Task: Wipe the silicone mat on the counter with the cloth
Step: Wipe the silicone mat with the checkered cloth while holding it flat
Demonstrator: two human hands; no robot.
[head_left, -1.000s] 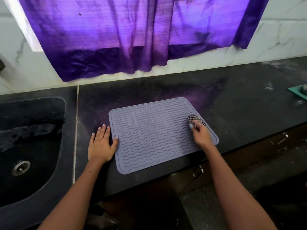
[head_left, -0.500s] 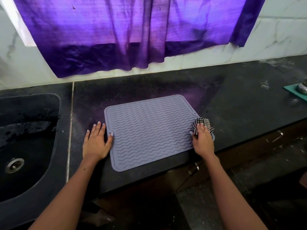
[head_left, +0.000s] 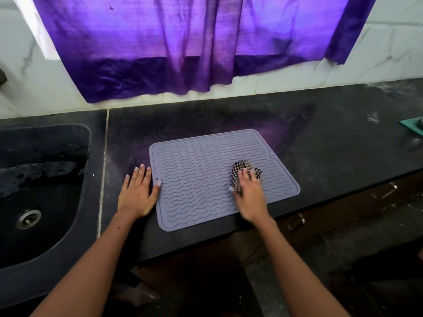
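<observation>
- Grey rectangular silicone mat with wavy ridges [head_left: 206,177] lies flat on the dark speckled stone counter [head_left: 332,143], its front edge close to the counter's front edge, a little skewed to it.
- Small black-and-white checked cloth [head_left: 245,168], bunched up, sits on the right half of the mat, inside the raised rim.
- Right hand [head_left: 249,195] lies on top of the cloth, fingers spread forward and pressing it down onto the ridges; thumb at the cloth's left side. Whether the fingertips curl round the fabric, cannot tell; looks like flat pressing.
- Left hand [head_left: 137,193] lies flat and open on the counter just beside the mat's left edge, thumb tip touching the rim near the small corner hole. Judged to be bracing the mat.
- Step in hand: mid-wipe, working the right part of the mat. Left and centre areas show no cloth on them; how much is already wiped, cannot tell.
- Next move likely calls for sliding the cloth leftward across the ridges with steady downward pressure, left hand pinning the edge so the mat doesn't skid or ride off the counter front.
- Around: black sink with metal drain [head_left: 34,202] at left, purple curtain [head_left: 183,42] hanging over the white marble-look wall, teal object [head_left: 412,125] at far right edge.
</observation>
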